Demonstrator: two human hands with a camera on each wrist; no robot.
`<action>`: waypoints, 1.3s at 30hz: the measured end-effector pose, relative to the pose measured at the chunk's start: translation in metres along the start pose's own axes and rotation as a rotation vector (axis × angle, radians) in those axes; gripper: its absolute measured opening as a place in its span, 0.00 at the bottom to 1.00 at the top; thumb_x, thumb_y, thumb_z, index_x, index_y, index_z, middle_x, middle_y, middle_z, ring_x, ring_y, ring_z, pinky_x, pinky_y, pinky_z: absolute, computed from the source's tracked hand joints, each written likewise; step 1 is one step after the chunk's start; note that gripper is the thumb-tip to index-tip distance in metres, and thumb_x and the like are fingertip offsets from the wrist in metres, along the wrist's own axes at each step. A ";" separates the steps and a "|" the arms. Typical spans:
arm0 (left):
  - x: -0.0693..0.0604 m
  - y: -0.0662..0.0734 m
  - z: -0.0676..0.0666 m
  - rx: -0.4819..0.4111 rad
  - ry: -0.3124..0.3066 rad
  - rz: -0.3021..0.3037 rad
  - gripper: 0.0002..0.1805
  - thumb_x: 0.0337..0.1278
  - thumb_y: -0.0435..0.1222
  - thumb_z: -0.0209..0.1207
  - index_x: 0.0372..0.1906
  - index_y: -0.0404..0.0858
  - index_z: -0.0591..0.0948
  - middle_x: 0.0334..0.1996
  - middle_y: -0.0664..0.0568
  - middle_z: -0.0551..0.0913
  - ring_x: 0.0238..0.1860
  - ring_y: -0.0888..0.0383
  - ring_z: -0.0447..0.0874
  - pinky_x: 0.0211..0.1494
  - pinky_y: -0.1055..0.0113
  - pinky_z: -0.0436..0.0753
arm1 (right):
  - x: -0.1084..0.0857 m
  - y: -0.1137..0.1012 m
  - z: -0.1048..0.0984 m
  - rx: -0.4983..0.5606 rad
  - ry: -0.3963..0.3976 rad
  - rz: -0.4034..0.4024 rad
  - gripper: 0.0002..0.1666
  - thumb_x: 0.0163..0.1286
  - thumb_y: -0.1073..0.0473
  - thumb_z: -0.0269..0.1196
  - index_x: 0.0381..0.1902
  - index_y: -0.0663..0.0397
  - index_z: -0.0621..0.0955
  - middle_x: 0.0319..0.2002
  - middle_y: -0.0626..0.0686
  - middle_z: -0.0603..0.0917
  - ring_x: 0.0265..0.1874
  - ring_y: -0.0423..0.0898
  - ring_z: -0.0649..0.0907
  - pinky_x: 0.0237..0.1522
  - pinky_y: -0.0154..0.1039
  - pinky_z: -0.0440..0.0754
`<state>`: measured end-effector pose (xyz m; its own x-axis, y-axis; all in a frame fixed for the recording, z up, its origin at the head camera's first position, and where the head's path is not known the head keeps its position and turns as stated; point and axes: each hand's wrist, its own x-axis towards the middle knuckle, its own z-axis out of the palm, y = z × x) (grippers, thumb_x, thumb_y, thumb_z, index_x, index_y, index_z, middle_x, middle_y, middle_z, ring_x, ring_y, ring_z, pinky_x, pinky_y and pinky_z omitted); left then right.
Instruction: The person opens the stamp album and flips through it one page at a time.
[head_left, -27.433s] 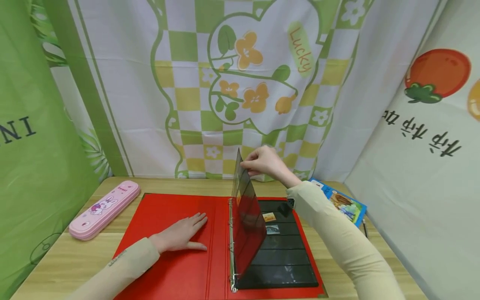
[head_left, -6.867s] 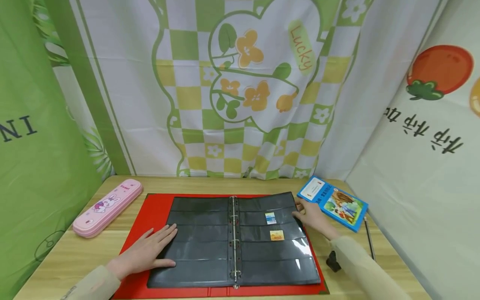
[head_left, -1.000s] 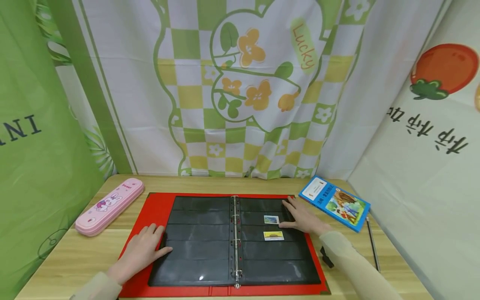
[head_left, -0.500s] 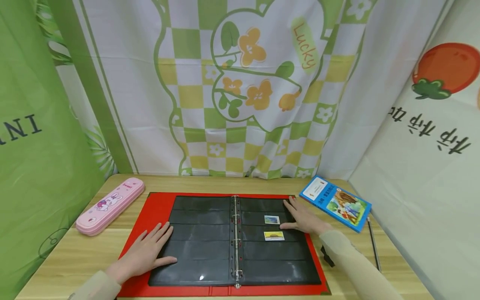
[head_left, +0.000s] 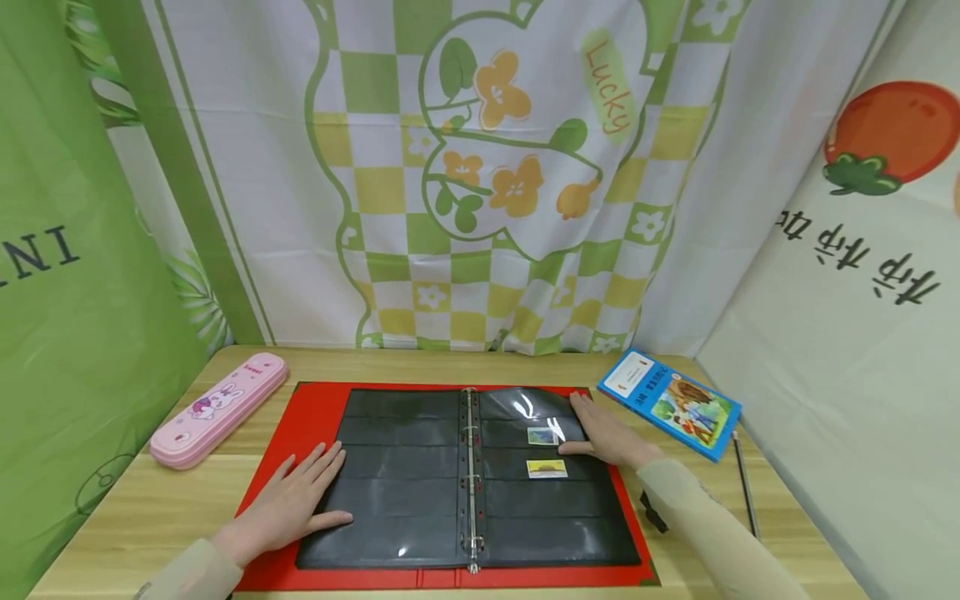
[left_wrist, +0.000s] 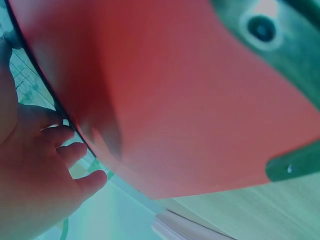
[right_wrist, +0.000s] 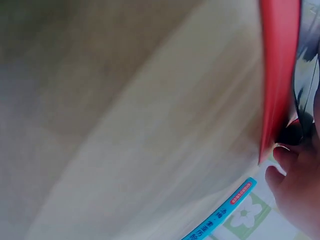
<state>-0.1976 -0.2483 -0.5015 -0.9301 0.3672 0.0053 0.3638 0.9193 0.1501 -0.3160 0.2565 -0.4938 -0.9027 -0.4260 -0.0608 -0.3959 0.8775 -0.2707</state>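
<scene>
In the head view, a red ring binder lies open with black pocket pages. A blue-green stamp and a yellow stamp sit in pockets of the right page. My left hand rests with spread fingers across the left page's outer edge. My right hand touches the right page near its upper outer corner, thumb on top beside the stamps. That page bulges slightly under glare. The left wrist view shows my left fingers beside the red cover; the right wrist view shows my right fingers at the page edge.
A pink pencil case lies left of the binder on the wooden table. To the right are a blue picture-covered book, a dark pencil and a small black object by the right sleeve. Printed curtains stand behind and at both sides.
Much earlier the right hand held a raised page; later both pages lay flat. Within the last second, the left hand flattened onto its page, and the right page's upper part has bulged up.
</scene>
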 end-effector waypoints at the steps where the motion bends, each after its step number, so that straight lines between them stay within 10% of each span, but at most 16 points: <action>1: 0.000 0.000 0.000 0.002 -0.002 -0.002 0.56 0.50 0.72 0.54 0.74 0.35 0.65 0.75 0.42 0.64 0.75 0.37 0.61 0.71 0.32 0.61 | 0.000 -0.001 -0.001 -0.005 0.007 0.004 0.63 0.62 0.31 0.63 0.77 0.69 0.53 0.75 0.71 0.57 0.75 0.68 0.60 0.73 0.63 0.62; 10: -0.002 0.003 -0.004 0.005 -0.003 0.012 0.56 0.51 0.72 0.55 0.74 0.34 0.65 0.75 0.42 0.64 0.74 0.37 0.63 0.70 0.32 0.62 | 0.000 -0.009 -0.010 -0.027 0.103 0.034 0.64 0.51 0.27 0.70 0.71 0.67 0.65 0.69 0.73 0.68 0.68 0.70 0.69 0.64 0.65 0.71; 17: 0.000 0.001 -0.003 0.006 0.015 0.020 0.56 0.51 0.72 0.54 0.73 0.34 0.65 0.75 0.42 0.64 0.74 0.37 0.63 0.70 0.32 0.63 | -0.004 -0.021 -0.023 0.156 0.154 0.055 0.68 0.56 0.40 0.73 0.74 0.77 0.51 0.73 0.78 0.53 0.73 0.74 0.57 0.70 0.67 0.64; 22: 0.000 0.000 -0.001 0.002 0.012 0.021 0.56 0.51 0.72 0.54 0.74 0.34 0.65 0.75 0.41 0.64 0.74 0.37 0.63 0.70 0.32 0.63 | -0.014 -0.030 -0.036 0.248 0.175 0.161 0.47 0.67 0.50 0.66 0.67 0.81 0.61 0.58 0.79 0.74 0.56 0.70 0.79 0.54 0.59 0.80; 27: -0.001 -0.001 0.000 -0.011 0.004 0.013 0.56 0.51 0.72 0.54 0.74 0.35 0.65 0.75 0.42 0.63 0.74 0.37 0.62 0.71 0.33 0.63 | -0.028 -0.030 -0.053 0.255 0.139 0.195 0.17 0.70 0.57 0.61 0.40 0.71 0.80 0.26 0.60 0.86 0.22 0.51 0.85 0.26 0.39 0.80; 31: -0.002 -0.002 -0.001 -0.019 0.006 0.025 0.56 0.51 0.72 0.53 0.73 0.33 0.65 0.75 0.40 0.64 0.74 0.37 0.63 0.71 0.37 0.66 | -0.032 -0.031 -0.067 0.276 0.145 0.155 0.16 0.71 0.58 0.61 0.27 0.65 0.81 0.20 0.56 0.84 0.16 0.47 0.84 0.23 0.36 0.79; 39: 0.000 -0.001 -0.001 -0.016 0.012 0.044 0.56 0.52 0.72 0.53 0.73 0.33 0.66 0.75 0.40 0.65 0.74 0.37 0.63 0.72 0.39 0.67 | -0.026 -0.056 -0.108 0.376 0.206 0.167 0.18 0.72 0.53 0.62 0.36 0.66 0.85 0.24 0.58 0.88 0.20 0.44 0.86 0.29 0.42 0.88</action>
<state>-0.1977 -0.2499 -0.5003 -0.9136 0.4059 0.0238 0.4040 0.8997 0.1655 -0.2885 0.2427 -0.3734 -0.9787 -0.1993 0.0487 -0.1876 0.7732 -0.6057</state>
